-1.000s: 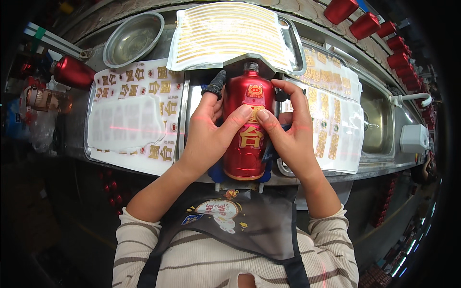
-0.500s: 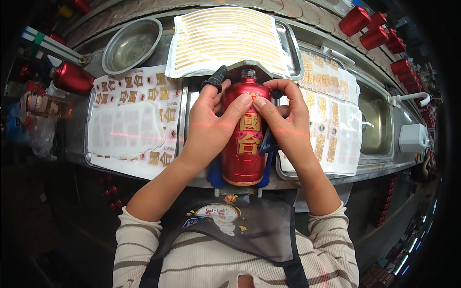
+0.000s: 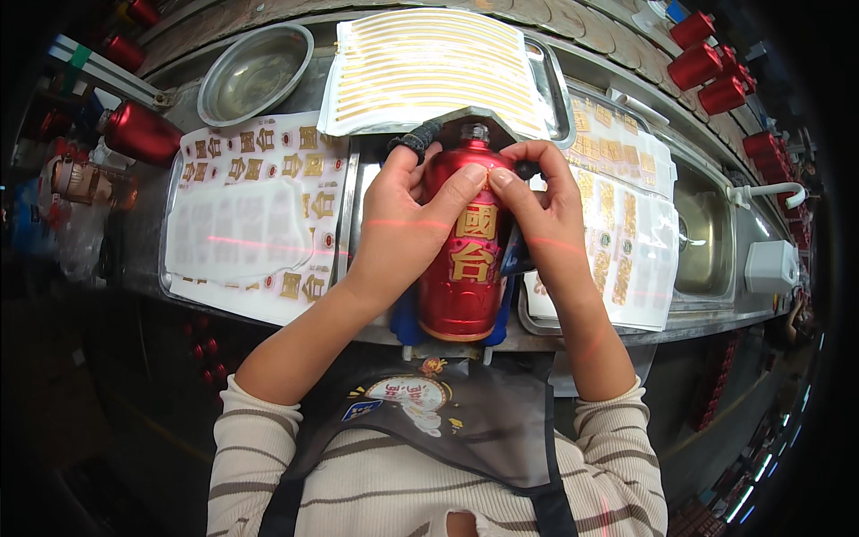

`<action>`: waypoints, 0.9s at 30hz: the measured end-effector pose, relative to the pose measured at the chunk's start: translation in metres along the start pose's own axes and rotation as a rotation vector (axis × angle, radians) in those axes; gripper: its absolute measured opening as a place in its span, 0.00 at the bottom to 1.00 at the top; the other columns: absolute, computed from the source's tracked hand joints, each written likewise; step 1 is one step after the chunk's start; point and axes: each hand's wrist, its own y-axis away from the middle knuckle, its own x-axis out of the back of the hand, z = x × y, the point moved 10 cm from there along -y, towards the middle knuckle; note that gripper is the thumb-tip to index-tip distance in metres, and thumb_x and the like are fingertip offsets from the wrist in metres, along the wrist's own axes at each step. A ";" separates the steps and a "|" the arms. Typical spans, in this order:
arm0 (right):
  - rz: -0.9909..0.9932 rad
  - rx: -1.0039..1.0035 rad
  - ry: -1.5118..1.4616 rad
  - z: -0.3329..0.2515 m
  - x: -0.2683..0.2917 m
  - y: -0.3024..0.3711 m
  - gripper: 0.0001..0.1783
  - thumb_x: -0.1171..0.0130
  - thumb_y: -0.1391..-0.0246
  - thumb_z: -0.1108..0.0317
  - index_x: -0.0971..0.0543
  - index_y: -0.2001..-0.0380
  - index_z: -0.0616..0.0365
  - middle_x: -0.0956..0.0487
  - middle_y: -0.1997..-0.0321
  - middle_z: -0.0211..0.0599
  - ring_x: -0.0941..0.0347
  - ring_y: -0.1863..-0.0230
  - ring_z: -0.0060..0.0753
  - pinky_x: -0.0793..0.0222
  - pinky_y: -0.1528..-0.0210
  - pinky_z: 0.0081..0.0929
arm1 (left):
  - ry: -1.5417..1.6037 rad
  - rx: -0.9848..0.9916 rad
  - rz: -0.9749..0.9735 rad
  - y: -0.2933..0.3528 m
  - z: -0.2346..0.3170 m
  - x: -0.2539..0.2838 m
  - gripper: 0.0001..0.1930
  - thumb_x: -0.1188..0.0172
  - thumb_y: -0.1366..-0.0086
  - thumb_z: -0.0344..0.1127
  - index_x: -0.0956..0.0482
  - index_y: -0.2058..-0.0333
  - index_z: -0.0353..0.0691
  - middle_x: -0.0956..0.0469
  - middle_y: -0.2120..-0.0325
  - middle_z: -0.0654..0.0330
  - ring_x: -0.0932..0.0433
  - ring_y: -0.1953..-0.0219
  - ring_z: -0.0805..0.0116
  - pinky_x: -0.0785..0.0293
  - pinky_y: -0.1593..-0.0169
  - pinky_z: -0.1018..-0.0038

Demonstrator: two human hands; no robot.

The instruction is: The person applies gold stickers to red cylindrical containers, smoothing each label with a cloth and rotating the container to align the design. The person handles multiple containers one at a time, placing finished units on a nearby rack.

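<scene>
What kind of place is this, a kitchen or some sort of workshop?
Probably a bottle-decorating line in a factory: both hands press on a red bottle lying in a blue cradle, sticker sheets fill metal trays, and more red bottles wait nearby.

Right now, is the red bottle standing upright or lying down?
Lying down: the red bottle rests lengthwise in a blue cradle, neck pointing away.

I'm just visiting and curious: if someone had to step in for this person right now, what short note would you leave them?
Left hand: wrapped on the red bottle, thumb pressing near its shoulder.
Right hand: on the bottle's other side, thumb meeting the left one at the same spot.
The bottle lies in a blue cradle at the bench edge.
Done: two large gold characters already sit on the bottle's front.
Left: cannot tell for sure; probably the small piece under the thumbs needs smoothing.
Sticker sheets: gold strips ahead, gold characters left, more right.
</scene>
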 end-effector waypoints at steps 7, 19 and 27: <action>0.007 0.088 0.015 -0.003 0.001 -0.004 0.17 0.35 0.43 0.64 0.26 0.55 0.61 0.28 0.53 0.37 0.25 0.63 0.19 0.28 0.63 0.15 | 0.031 -0.041 0.013 -0.003 0.002 0.002 0.17 0.34 0.35 0.34 0.29 0.55 0.29 0.20 0.58 0.52 0.20 0.57 0.73 0.23 0.53 0.77; -0.041 0.148 0.048 -0.012 0.000 0.000 0.15 0.42 0.40 0.64 0.25 0.52 0.58 0.25 0.62 0.24 0.34 0.67 0.10 0.39 0.66 0.10 | -0.212 -0.027 -0.062 -0.018 0.000 0.002 0.28 0.28 0.41 0.45 0.29 0.57 0.27 0.20 0.61 0.49 0.20 0.59 0.70 0.22 0.57 0.75; -0.032 0.088 -0.032 0.011 0.005 0.053 0.35 0.35 0.43 0.66 0.35 0.36 0.60 0.29 0.42 0.42 0.22 0.67 0.18 0.27 0.66 0.13 | -0.088 0.005 -0.077 0.008 -0.010 0.007 0.31 0.26 0.43 0.42 0.37 0.56 0.28 0.25 0.50 0.43 0.25 0.46 0.63 0.25 0.45 0.70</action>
